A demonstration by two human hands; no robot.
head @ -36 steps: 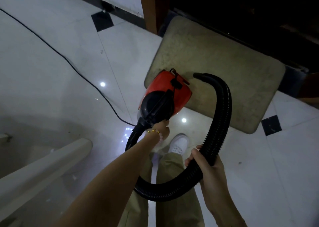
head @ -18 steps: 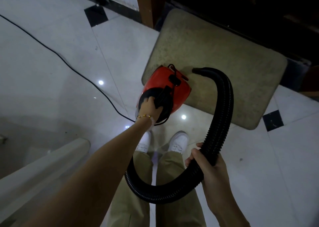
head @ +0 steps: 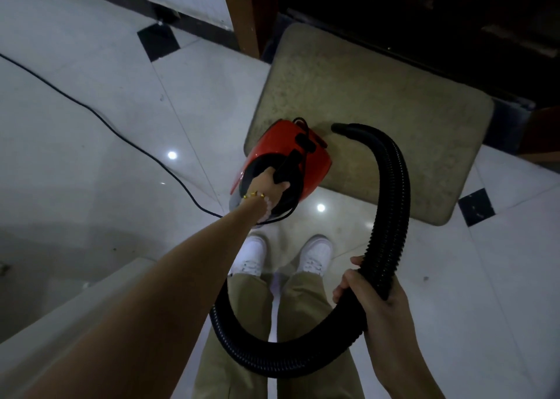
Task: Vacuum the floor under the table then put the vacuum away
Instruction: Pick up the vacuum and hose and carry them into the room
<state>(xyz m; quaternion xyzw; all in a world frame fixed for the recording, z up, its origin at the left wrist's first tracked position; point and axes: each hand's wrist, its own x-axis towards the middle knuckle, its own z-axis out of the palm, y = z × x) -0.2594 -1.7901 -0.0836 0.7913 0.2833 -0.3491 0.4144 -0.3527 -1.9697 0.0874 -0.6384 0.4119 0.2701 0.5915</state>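
A small red and black vacuum cleaner point(head: 312, 162) hangs over the near edge of a beige mat, just ahead of my feet. My left hand point(head: 271, 186) is closed around the black handle on top of its body. A thick black ribbed hose point(head: 391, 216) loops from the body down past my legs and up again, its open end pointing at the mat. My right hand point(head: 375, 295) grips that hose at its lower right bend. The vacuum's thin black power cord point(head: 127, 134) trails across the floor to the left.
The beige mat point(head: 378, 119) lies on white glossy tiles point(head: 91, 156) in front of a dark doorway with a wooden frame point(head: 239, 13). A pale ledge or rail point(head: 100, 301) runs at lower left. My white shoes point(head: 315, 253) stand just behind the vacuum.
My left hand moved from the hose joint at the rear of the vacuum up onto its top handle and closed there. My right hand kept its hold on the hose.
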